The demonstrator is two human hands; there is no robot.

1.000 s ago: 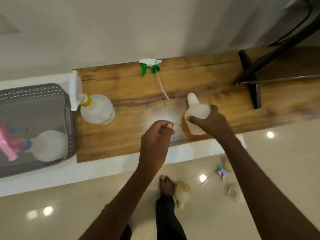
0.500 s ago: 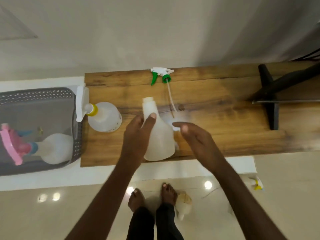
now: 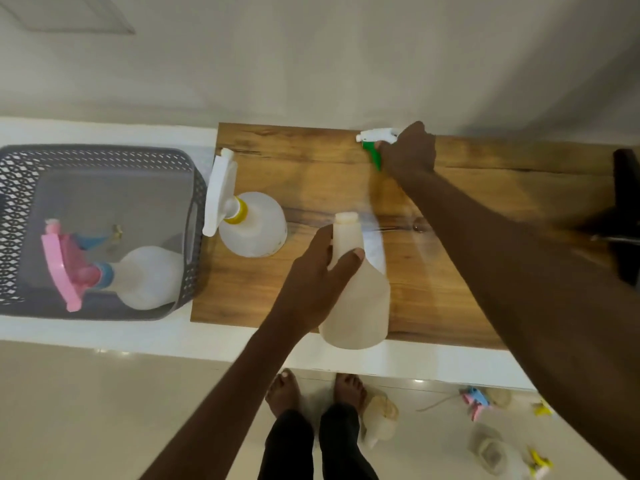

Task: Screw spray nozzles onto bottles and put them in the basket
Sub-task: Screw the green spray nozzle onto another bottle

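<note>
Near the middle of the frame the left hand [image 3: 317, 278] grips an uncapped white bottle [image 3: 356, 296] by its shoulder, thumb on one side of the neck and fingers [image 3: 353, 256] curled over the front; the bottle stands at the near edge of the wooden tabletop [image 3: 450, 278]. At the upper right of centre the right hand [image 3: 408, 150] reaches to the far edge of the tabletop and its fingers close over a white-and-green spray nozzle [image 3: 372, 143]; only the nozzle's head and green trigger show past the hand, and motion blur hides how firm the hold is.

Left of the held bottle, a second white bottle [image 3: 254, 225] stands with a white nozzle and yellow collar already on. It is just beside the grey perforated basket [image 3: 104, 157] at the left of the frame. One finished bottle [image 3: 145, 277] with a pink and blue nozzle lies on its side inside the basket.

So three bottles are up on the work surface or in the basket: one open, two capped. A black stand [image 3: 627, 216] sits at the right edge of the tabletop. On the floor [image 3: 104, 410] at the lower right lie more bottles and loose nozzles in blue, pink and yellow, too blurred to count, beside the person's bare feet [image 3: 315, 389]. No label or writing can be read anywhere.
</note>
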